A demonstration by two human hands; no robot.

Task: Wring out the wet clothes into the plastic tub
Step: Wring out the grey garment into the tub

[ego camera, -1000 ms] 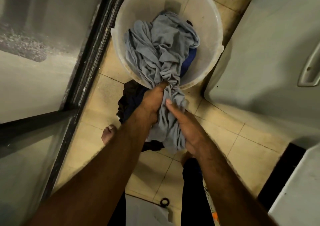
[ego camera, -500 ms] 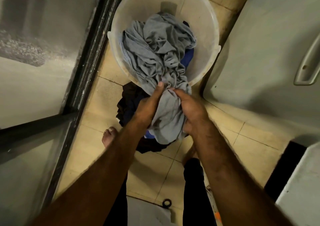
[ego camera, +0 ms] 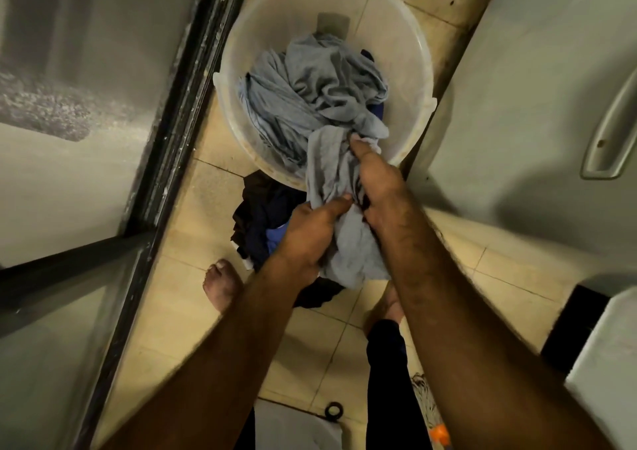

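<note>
A round translucent white plastic tub (ego camera: 418, 70) stands on the tiled floor ahead of me. A grey wet garment (ego camera: 320, 98) fills it, and one end trails over the near rim towards me. My left hand (ego camera: 310, 232) grips that hanging end from the left. My right hand (ego camera: 375, 181) grips the same cloth a little higher, its thumb reaching to the tub's near rim. A blue cloth (ego camera: 377, 113) peeks out under the grey one inside the tub.
A heap of dark and blue clothes (ego camera: 262, 222) lies on the floor just below the tub. My bare foot (ego camera: 220, 284) stands left of it. A dark metal door frame (ego camera: 179, 105) runs along the left. A white appliance (ego camera: 537, 87) with a handle stands right.
My left hand has dropped lower on the hanging cloth and turned across it. My right hand has slid up towards the tub's rim. The cloth between them looks more bunched.
</note>
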